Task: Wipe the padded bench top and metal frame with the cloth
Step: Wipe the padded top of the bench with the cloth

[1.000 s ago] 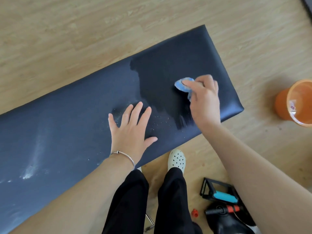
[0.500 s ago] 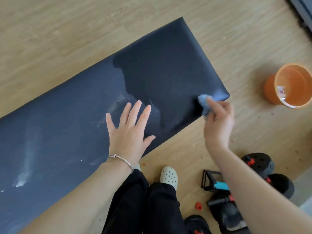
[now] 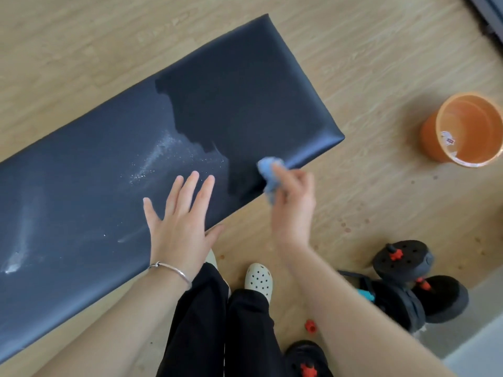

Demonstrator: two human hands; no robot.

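Left hand [image 3: 181,229] is lying flat on the padded bench top [image 3: 109,164], palm down, fingers [image 3: 187,189] straight and slightly spread, thumb hanging just past the near edge. It's holding nothing, just pressing on the vinyl. A thin bracelet [image 3: 170,268] is sitting on that wrist.

Right hand [image 3: 292,202] is pinching a bunched blue cloth [image 3: 268,172] between fingertips and thumb, fingers curled tight around it. The cloth is touching the bench's near edge, close to the right end, partly over the pad and partly off it; the hand is motion-blurred.

The pad's right portion is reading darker. White speckle and smears are showing mid-pad and far left. Metal frame isn't visible from here.

Orange bucket [image 3: 462,131] is standing on the wood floor [image 3: 81,50], well right of the bench. Black dumbbells [image 3: 419,278] are lying by the person's feet.
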